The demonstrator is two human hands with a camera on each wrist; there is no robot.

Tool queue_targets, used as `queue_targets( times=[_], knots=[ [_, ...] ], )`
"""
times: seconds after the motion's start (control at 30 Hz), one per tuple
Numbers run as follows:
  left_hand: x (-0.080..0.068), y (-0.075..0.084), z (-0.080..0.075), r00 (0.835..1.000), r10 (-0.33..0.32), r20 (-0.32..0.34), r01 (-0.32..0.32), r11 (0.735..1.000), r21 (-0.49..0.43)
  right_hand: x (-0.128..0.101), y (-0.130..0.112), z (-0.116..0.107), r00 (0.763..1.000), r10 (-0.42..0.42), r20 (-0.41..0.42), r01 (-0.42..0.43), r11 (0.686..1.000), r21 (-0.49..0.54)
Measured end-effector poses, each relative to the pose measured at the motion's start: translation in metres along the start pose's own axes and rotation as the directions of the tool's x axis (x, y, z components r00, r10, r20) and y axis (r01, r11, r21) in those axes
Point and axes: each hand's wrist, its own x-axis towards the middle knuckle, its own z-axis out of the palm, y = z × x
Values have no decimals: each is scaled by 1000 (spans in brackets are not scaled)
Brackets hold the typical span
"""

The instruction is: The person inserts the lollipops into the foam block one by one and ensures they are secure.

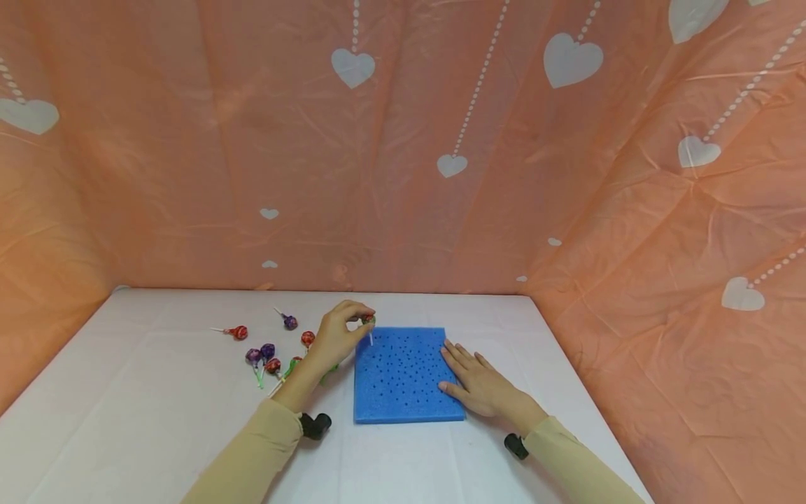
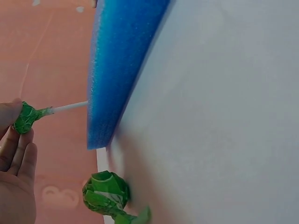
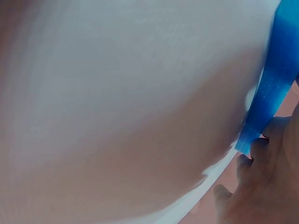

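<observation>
As our left hand (image 1: pixel 336 337) pinches the green-wrapped lollipop (image 2: pixel 27 117) by its head, between thumb and fingers, its white stick (image 2: pixel 70 107) points down at the far left corner of the blue foam block (image 1: pixel 406 378). In the left wrist view the tip meets the block's upper face, though from this low angle we cannot fairly say whether it only touches or sits in the foam.

As we judge it, the step in hand is standing that stick in the block, so we do best to line it up with one of the dark specks (image 1: pixel 403 362), hold it square to the face and press straight without twisting. Pinching nearer the neck of the wrapper (image 2: pixel 44 112) would probably spare the thin stick from bending.

Our right hand (image 1: pixel 480 385) lies with straight fingers on the block's right edge; since the push falls at the opposite side, some downward weight there should help us stop any sliding.

Farther out on the white worktop (image 1: pixel 157 420), a second green lollipop (image 2: pixel 105 190) lies just beside the block, and red and purple lollipops (image 1: pixel 290 322) lie scattered beyond; we had best lift our left sleeve (image 1: pixel 255 444) clear of them.
</observation>
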Motion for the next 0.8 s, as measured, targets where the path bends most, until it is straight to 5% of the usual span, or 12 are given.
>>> queue_targets(
  times=[0.8],
  knots=[
    [-4,3,6,999,-8,48,7,1000,8,2,3,0,1000,-7,4,7,1000,-10]
  ],
)
